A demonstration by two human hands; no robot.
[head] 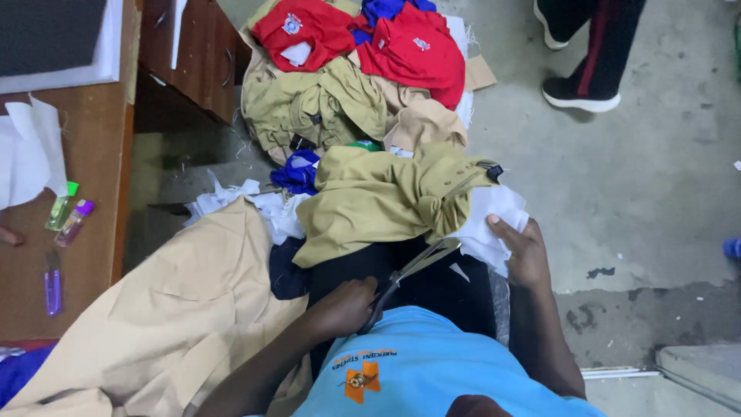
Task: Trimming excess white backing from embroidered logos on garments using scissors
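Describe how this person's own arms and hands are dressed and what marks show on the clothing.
Both the left hand and the right hand are bare: no gloves, rings or watch show. Both forearms are uncovered as far as they can be seen. The person wears a light blue shirt with dark lettering on the chest and an orange square emblem beneath it.
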